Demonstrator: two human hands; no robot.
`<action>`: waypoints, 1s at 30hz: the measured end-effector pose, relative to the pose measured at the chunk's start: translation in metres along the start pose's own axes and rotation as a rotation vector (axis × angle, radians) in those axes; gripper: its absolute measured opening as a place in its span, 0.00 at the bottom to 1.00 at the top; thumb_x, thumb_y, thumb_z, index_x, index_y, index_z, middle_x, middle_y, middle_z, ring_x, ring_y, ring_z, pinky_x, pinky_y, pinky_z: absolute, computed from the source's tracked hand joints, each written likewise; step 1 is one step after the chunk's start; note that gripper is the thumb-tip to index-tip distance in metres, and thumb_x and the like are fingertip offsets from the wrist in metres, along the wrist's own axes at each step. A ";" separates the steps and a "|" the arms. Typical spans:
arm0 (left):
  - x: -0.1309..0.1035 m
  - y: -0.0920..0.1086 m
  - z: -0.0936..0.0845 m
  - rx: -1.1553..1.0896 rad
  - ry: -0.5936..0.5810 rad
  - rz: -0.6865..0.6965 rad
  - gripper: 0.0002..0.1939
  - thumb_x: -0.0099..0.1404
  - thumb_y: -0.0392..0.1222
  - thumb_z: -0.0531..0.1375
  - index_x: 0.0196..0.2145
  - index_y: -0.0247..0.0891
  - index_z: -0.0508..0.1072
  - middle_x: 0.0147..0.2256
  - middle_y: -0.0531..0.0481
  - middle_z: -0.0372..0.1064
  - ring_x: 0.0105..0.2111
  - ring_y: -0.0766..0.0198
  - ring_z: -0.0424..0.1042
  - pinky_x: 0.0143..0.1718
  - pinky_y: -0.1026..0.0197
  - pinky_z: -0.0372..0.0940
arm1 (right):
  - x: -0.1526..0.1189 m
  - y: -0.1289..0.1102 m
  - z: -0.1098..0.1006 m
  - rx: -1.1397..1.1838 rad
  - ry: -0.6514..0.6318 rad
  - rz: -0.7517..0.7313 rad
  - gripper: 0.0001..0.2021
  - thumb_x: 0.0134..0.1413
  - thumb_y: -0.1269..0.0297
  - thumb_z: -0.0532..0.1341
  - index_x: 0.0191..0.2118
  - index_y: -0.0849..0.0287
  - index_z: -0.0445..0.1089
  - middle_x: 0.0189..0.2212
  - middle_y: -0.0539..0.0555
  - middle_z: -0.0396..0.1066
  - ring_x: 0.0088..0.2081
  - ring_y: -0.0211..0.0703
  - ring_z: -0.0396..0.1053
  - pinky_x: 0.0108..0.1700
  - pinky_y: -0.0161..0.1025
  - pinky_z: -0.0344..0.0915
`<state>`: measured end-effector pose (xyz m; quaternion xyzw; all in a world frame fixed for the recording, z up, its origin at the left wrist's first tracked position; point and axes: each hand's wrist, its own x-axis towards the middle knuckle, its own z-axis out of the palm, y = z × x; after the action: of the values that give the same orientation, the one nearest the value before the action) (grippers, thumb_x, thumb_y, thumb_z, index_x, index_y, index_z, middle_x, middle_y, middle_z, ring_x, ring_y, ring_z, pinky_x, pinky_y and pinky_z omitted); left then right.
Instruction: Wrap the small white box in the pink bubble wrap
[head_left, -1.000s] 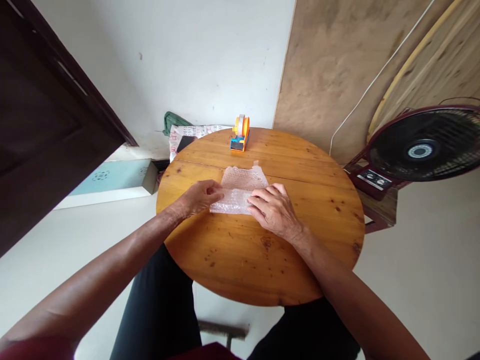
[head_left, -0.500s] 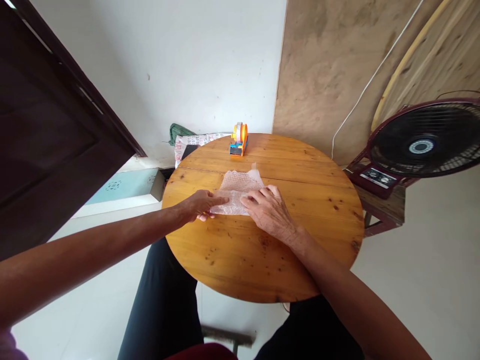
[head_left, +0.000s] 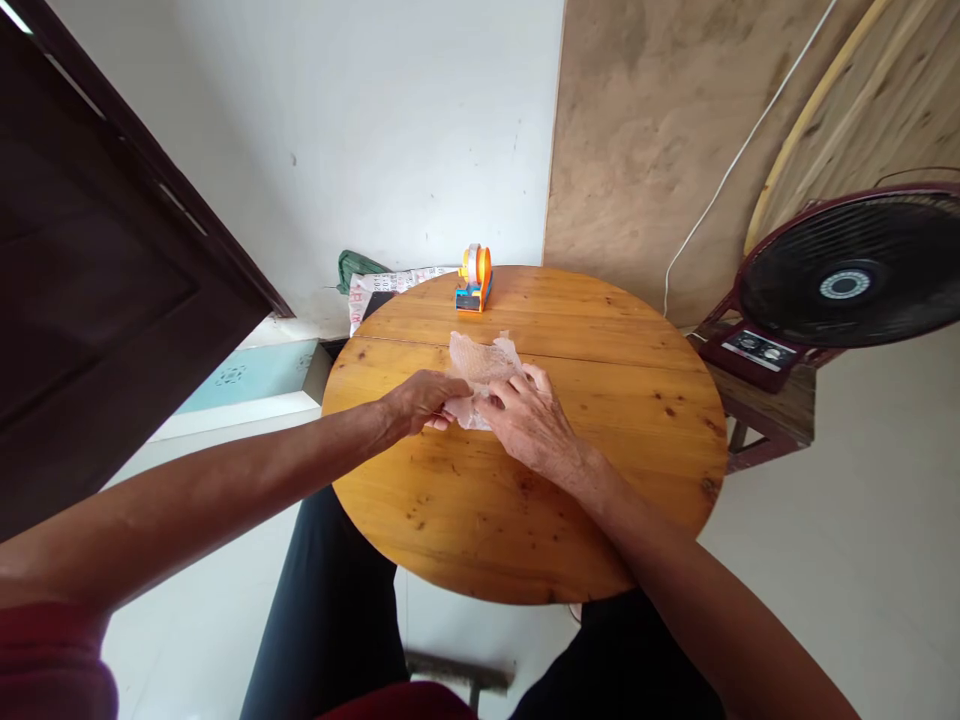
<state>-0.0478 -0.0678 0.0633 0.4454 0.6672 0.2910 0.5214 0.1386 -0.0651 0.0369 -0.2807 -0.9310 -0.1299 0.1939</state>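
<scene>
Bubble wrap point(head_left: 484, 358): one crumpled piece, lying just beyond the middle of the round table point(head_left: 525, 520), its near part hidden by fingers.
Left hand point(head_left: 429, 400): over the table, and it's pinched nearly closed on the wrap's left edge!
Right hand point(head_left: 529, 415): fingers half curled over the right side; grip underneath, can't tell.
Tape dispenser point(head_left: 474, 280): just one, at the table's far edge.
Fan point(head_left: 847, 285): one, right of the table, cut off by the frame.

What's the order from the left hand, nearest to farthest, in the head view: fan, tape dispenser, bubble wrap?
1. Bubble wrap, touching the left hand.
2. Tape dispenser, near the table's far edge.
3. Fan, off the table's right side.
</scene>
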 end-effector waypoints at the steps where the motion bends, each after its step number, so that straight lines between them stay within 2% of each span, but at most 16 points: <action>1: 0.001 0.003 0.003 -0.011 -0.013 -0.009 0.09 0.48 0.43 0.61 0.21 0.37 0.65 0.18 0.52 0.64 0.18 0.68 0.63 0.18 0.65 0.56 | 0.000 0.000 0.000 0.008 -0.002 0.002 0.12 0.61 0.73 0.54 0.45 0.56 0.72 0.38 0.56 0.70 0.42 0.47 0.61 0.58 0.54 0.47; 4: 0.002 0.010 0.008 -0.061 -0.049 -0.057 0.07 0.47 0.41 0.61 0.19 0.36 0.67 0.16 0.52 0.64 0.18 0.68 0.63 0.19 0.65 0.57 | -0.001 0.000 0.000 0.031 -0.013 0.009 0.13 0.61 0.74 0.54 0.45 0.56 0.72 0.39 0.55 0.70 0.43 0.47 0.61 0.59 0.54 0.46; 10: 0.004 0.014 0.009 -0.045 -0.119 -0.025 0.08 0.48 0.41 0.62 0.18 0.34 0.69 0.16 0.52 0.67 0.17 0.68 0.64 0.21 0.63 0.60 | -0.002 0.003 -0.004 0.138 0.012 0.028 0.11 0.60 0.73 0.55 0.42 0.55 0.73 0.37 0.54 0.73 0.43 0.46 0.64 0.59 0.51 0.47; 15: 0.001 0.022 0.010 -0.009 -0.136 -0.033 0.07 0.47 0.41 0.63 0.19 0.34 0.71 0.18 0.51 0.68 0.18 0.67 0.66 0.20 0.64 0.60 | -0.002 0.012 -0.007 0.351 0.099 0.133 0.07 0.55 0.73 0.56 0.31 0.58 0.71 0.28 0.51 0.74 0.34 0.41 0.67 0.57 0.44 0.52; 21: -0.010 0.031 0.004 0.040 -0.272 0.017 0.10 0.48 0.43 0.63 0.26 0.33 0.76 0.25 0.46 0.74 0.24 0.64 0.70 0.27 0.61 0.67 | -0.004 0.020 -0.006 0.465 0.141 0.200 0.09 0.51 0.75 0.55 0.26 0.56 0.68 0.23 0.47 0.72 0.29 0.38 0.66 0.53 0.40 0.57; 24: -0.012 0.027 0.006 0.225 -0.242 0.156 0.07 0.50 0.40 0.62 0.26 0.34 0.77 0.23 0.49 0.72 0.23 0.64 0.69 0.25 0.63 0.64 | -0.005 0.023 -0.006 0.515 0.134 0.233 0.09 0.50 0.75 0.55 0.26 0.55 0.68 0.22 0.45 0.72 0.26 0.37 0.64 0.53 0.40 0.58; 27: -0.011 0.014 0.011 0.534 -0.067 0.461 0.07 0.54 0.39 0.60 0.26 0.36 0.78 0.22 0.52 0.69 0.23 0.67 0.65 0.26 0.64 0.59 | -0.006 0.026 -0.007 0.550 0.127 0.231 0.09 0.50 0.75 0.55 0.27 0.55 0.69 0.24 0.45 0.74 0.27 0.37 0.67 0.57 0.41 0.56; 30: -0.007 -0.004 0.013 0.682 0.056 0.779 0.09 0.60 0.41 0.59 0.32 0.40 0.80 0.30 0.49 0.71 0.30 0.64 0.68 0.33 0.63 0.61 | -0.006 0.028 -0.007 0.569 0.113 0.224 0.09 0.52 0.74 0.55 0.29 0.55 0.69 0.26 0.46 0.75 0.28 0.37 0.69 0.58 0.43 0.56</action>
<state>-0.0359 -0.0769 0.0587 0.7974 0.5226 0.2413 0.1813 0.1615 -0.0482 0.0444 -0.3082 -0.8810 0.1429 0.3292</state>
